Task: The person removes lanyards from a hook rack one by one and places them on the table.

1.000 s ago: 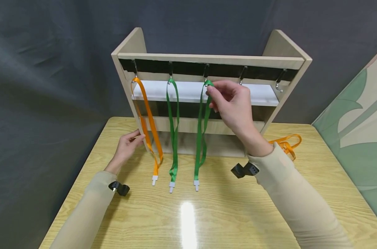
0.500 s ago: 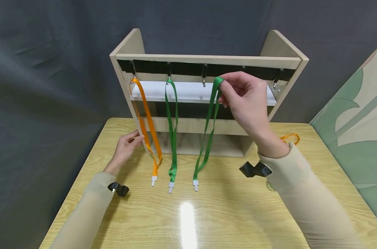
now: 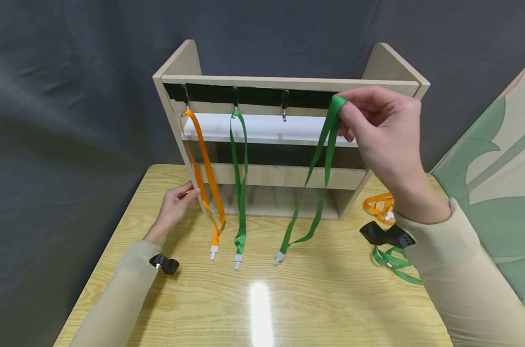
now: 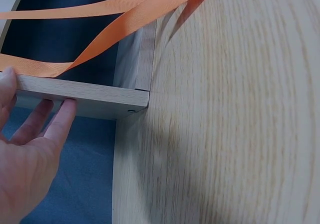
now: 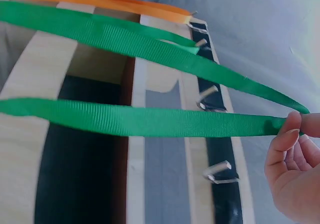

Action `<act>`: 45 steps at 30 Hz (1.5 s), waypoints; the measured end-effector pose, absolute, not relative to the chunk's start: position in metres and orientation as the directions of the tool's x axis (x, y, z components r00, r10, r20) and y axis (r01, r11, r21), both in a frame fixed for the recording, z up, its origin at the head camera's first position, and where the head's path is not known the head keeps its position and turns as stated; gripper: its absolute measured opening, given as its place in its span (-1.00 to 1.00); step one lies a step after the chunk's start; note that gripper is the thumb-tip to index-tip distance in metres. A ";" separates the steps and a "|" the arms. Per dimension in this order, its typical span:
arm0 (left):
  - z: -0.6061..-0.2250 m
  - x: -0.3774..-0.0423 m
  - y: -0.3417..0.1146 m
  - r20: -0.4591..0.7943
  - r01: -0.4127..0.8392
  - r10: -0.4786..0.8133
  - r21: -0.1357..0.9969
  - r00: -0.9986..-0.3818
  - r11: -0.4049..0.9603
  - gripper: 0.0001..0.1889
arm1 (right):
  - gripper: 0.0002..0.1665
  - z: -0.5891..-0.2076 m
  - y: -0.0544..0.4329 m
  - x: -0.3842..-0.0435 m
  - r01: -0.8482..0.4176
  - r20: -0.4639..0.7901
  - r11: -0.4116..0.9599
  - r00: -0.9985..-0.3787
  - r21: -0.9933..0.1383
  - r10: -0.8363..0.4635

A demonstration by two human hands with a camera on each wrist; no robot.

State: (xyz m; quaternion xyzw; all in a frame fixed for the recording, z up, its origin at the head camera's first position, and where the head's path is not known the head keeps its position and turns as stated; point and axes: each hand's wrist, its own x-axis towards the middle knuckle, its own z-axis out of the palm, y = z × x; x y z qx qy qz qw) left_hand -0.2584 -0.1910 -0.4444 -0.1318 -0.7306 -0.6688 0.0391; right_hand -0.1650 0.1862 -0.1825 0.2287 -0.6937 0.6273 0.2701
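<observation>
In the head view my right hand (image 3: 388, 127) pinches the top of a green lanyard (image 3: 326, 140) between thumb and fingers. The lanyard's loop slants down to a white clip (image 3: 279, 258) low over the table, left of the hand. The right wrist view shows its two green strands (image 5: 175, 120) running to the pinched fingers. My left hand (image 3: 176, 205) grips the left side panel (image 4: 85, 90) of a wooden shelf unit, thumb at the front edge and fingers on the outer face. An orange lanyard (image 3: 206, 159) and another green lanyard (image 3: 242, 193) hang from the two leftmost hooks.
A bare hook (image 3: 284, 112) sits mid-strip on the shelf unit (image 3: 284, 83); my right hand hides hooks farther right. On the table (image 3: 193, 303), right of the unit, lie a bundled orange lanyard (image 3: 375, 198) and a loose green lanyard (image 3: 384, 258), partly hidden by my wrist.
The right hand has taken the green lanyard off the middle hook and carried it right, its clip end now slanting. The left hand has stayed on the side panel.
</observation>
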 end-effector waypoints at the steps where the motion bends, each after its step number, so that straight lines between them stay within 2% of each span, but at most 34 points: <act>1: -0.444 -0.258 -0.190 0.235 0.246 0.138 0.966 -0.962 0.073 -0.59 | -0.88 -0.180 0.188 -0.164 -0.658 0.664 0.105 -0.748 -0.745 0.025; 5: -0.444 -0.258 -0.190 0.239 0.252 0.131 0.963 -0.962 0.091 -0.58 | -0.87 -0.174 0.197 -0.159 -0.671 0.675 0.076 -0.737 -0.738 0.041; 13: -0.444 -0.257 -0.192 0.243 0.257 0.134 0.961 -0.961 0.105 -0.58 | -0.82 -0.166 0.215 -0.158 -0.752 0.773 0.202 -0.634 -0.627 0.037; 15: -0.443 -0.257 -0.192 0.244 0.258 0.137 0.962 -0.960 0.092 -0.59 | -0.82 -0.164 0.221 -0.158 -0.748 0.767 0.190 -0.640 -0.636 0.049; 20: -0.433 -0.250 -0.189 0.232 0.246 0.145 0.965 -0.962 0.085 -0.60 | -0.84 -0.162 0.237 -0.157 -0.693 0.699 0.089 -0.704 -0.715 0.124; 22: -0.434 -0.251 -0.190 0.234 0.249 0.142 0.964 -0.962 0.097 -0.60 | -0.85 -0.161 0.242 -0.157 -0.687 0.687 0.057 -0.710 -0.724 0.154; 28: -0.443 -0.255 -0.193 0.241 0.255 0.135 0.962 -0.961 0.094 -0.58 | -0.77 -0.161 0.258 -0.156 -0.716 0.711 0.051 -0.678 -0.696 0.183; 33: -0.443 -0.255 -0.193 0.246 0.258 0.145 0.964 -0.958 0.069 -0.59 | -0.71 -0.163 0.279 -0.153 -0.652 0.639 0.025 -0.733 -0.758 0.232; 45: -0.442 -0.254 -0.194 0.227 0.242 0.141 0.966 -0.964 0.094 -0.56 | -0.75 -0.170 0.305 -0.151 -0.657 0.631 -0.126 -0.751 -0.743 0.195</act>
